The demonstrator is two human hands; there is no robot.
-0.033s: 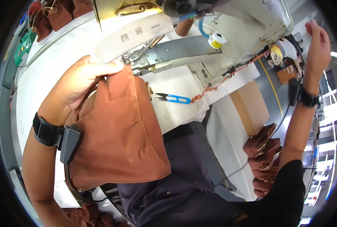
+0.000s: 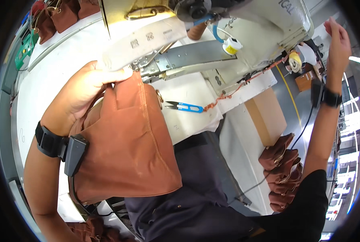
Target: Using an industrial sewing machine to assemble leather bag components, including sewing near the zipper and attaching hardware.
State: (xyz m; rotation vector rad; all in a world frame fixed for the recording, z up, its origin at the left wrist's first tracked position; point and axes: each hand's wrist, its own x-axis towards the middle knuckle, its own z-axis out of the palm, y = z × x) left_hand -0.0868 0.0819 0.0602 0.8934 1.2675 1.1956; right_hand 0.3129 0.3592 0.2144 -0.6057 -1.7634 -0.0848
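A brown bag (image 2: 127, 149) hangs from the sewing machine's metal foot (image 2: 135, 66), its top edge at the foot. My left hand (image 2: 85, 84) is closed on that edge, thumb just beside the foot. My right hand (image 2: 338, 46) is raised at the far upper right, away from the bag, fingers loosely extended with nothing visible in them. Blue-handled thread snips (image 2: 190, 107) tied to an orange cord lie right of the bag on a pale sheet (image 2: 192, 125).
The machine body (image 2: 268, 20) spans the top, with a small white bottle (image 2: 231, 45). Brown bags sit at upper left (image 2: 61, 20) and in a stack (image 2: 279, 169) at lower right, by a cardboard sheet (image 2: 264, 115). A green device (image 2: 24, 54) stands at the left edge.
My right hand has shifted slightly up and to the left. My left hand and the bag stay nearly still.
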